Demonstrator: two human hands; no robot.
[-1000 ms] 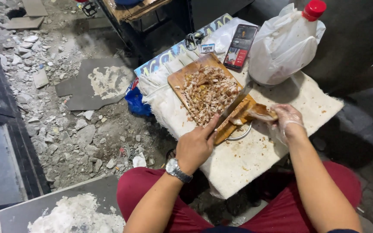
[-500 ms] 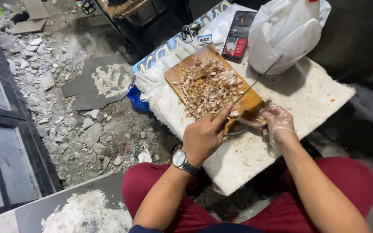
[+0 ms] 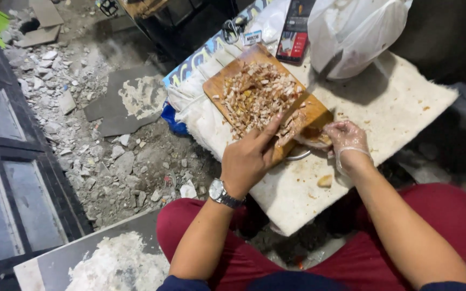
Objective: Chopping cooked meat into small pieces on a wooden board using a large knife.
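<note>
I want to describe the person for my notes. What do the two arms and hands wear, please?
The left hand is bare, and its wrist carries a wristwatch with a round pale face and a dark strap. The right hand wears a thin, clear disposable glove that ends in a wrinkled cuff at the wrist. Both forearms are uncovered; dark blue sleeves show only at the bottom edge, near the upper arms.

Bag: a white plastic bag [image 3: 351, 32] stands at the far edge of the table [image 3: 405, 102].
Phone: a dark phone [image 3: 296, 29] lies just left of the bag.
Floor: grey rubble [image 3: 98, 156] and broken slabs [image 3: 130, 102] cover the ground left of the table.
Blue item: a blue object [image 3: 172, 119] sits under the table's left edge.
Window: a dark frame [image 3: 6, 178] runs along the left side.
</note>
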